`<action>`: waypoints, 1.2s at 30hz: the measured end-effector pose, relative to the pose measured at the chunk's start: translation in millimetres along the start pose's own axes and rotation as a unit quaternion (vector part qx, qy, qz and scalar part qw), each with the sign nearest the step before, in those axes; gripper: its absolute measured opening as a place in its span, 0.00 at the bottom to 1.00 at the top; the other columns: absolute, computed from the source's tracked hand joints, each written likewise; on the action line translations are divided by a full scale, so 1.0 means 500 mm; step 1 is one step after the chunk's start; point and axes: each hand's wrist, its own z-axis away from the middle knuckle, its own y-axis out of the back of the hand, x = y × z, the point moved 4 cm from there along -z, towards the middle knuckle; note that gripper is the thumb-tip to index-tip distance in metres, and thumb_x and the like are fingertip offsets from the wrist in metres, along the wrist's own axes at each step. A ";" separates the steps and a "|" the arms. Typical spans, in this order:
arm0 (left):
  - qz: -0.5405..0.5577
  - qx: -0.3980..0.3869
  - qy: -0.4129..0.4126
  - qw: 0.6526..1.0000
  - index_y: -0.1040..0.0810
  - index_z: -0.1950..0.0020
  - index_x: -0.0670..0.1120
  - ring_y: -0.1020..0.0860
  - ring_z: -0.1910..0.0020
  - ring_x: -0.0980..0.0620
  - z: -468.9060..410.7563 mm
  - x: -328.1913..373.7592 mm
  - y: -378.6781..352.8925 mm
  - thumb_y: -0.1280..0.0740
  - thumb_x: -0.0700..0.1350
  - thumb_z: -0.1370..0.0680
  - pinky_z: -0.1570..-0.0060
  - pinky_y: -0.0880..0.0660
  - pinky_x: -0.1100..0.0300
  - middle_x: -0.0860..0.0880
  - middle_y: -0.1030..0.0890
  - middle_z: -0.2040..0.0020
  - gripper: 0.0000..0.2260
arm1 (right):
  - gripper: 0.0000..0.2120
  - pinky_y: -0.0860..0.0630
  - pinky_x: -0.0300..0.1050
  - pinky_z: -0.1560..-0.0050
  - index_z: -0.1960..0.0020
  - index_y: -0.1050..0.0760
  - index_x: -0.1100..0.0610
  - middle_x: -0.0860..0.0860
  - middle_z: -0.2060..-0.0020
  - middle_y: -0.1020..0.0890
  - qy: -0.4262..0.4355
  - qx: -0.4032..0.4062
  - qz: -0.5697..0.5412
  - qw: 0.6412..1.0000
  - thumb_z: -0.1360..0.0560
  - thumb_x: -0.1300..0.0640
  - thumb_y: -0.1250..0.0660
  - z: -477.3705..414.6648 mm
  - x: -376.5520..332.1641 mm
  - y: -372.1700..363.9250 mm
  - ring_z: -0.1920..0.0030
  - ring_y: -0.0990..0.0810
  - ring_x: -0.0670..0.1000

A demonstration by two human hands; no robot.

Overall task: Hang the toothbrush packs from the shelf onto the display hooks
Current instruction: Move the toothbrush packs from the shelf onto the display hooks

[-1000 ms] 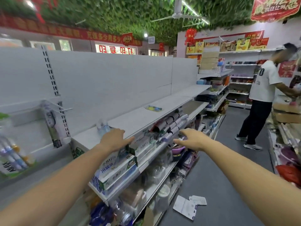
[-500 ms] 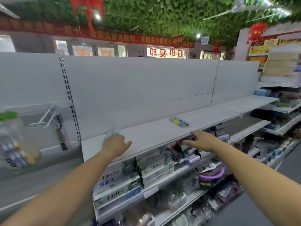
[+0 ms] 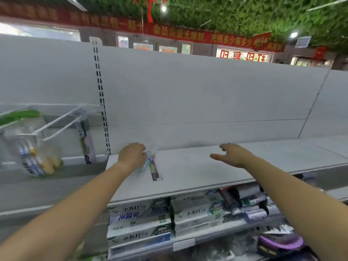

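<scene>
The toothbrush packs (image 3: pixel 153 167) lie at the left end of the white shelf (image 3: pixel 207 172), close to its back panel. They are slim, clear blister packs, one bluish and one showing a dark red and green brush, and their long axis runs roughly front to back with the near ends angled a little to the right. The left hand (image 3: pixel 131 156) is right on top of them. Its fingers (image 3: pixel 141 149) are curled down over the far ends and appear to grip them, though blur hides the exact hold. The right hand (image 3: pixel 234 155) hovers above bare shelf well to the right, its fingers loosely spread and holding nothing, so the left is clearly the working hand. The display hooks (image 3: pixel 60 122), thin white wire prongs, stick out towards the camera, up and to the left of the packs, beyond the slotted upright (image 3: pixel 100 102). The carry will probably go leftward and upward with the packs turned to hang upright. One narrow hung pack (image 3: pixel 85 142) and a glossy clear bag (image 3: pixel 33 151) of brushes already dangle there. Toothpaste boxes (image 3: pixel 139 216) fill the tier below.
</scene>
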 end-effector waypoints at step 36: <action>0.103 -0.123 0.192 0.968 0.29 0.67 0.45 0.24 0.66 0.45 0.009 -0.081 -0.043 0.29 0.51 0.23 0.66 0.31 0.58 0.48 0.27 0.69 0.16 | 0.14 0.23 0.43 0.53 0.54 0.27 0.55 0.52 0.55 0.19 0.021 -0.103 -0.221 0.970 0.29 0.47 0.27 -0.199 -0.454 -0.225 0.54 0.21 0.55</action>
